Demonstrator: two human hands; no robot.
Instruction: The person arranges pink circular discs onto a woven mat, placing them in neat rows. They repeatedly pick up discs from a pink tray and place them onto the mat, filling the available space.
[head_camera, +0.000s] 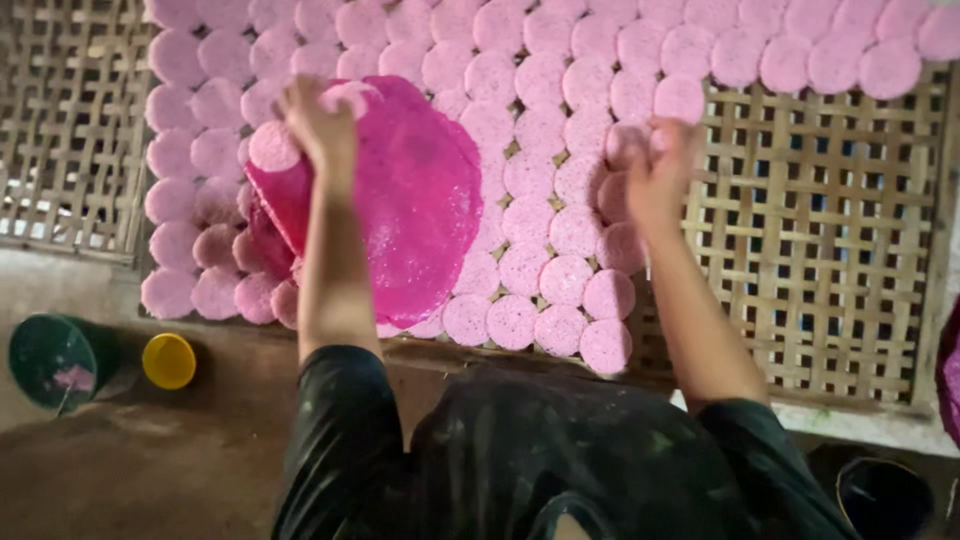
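A woven bamboo rack (820, 250) carries several rows of pale pink round discs (540, 150). A large bright magenta round sheet (420, 200) lies over the discs at the left, with small discs stuck to it. My left hand (320, 125) is at the sheet's upper edge, its fingers closed around a small pink disc (350, 95). My right hand (655, 165) is at the edge of the disc rows, pinching a small pink disc (628, 140) against the bare lattice. Both hands are motion-blurred.
A second bamboo lattice (70, 120) stands at the far left. On the brown floor sit a green bucket (50, 360) and a yellow cup (168, 360). A dark container (885, 495) is at the bottom right. My dark sleeves fill the lower centre.
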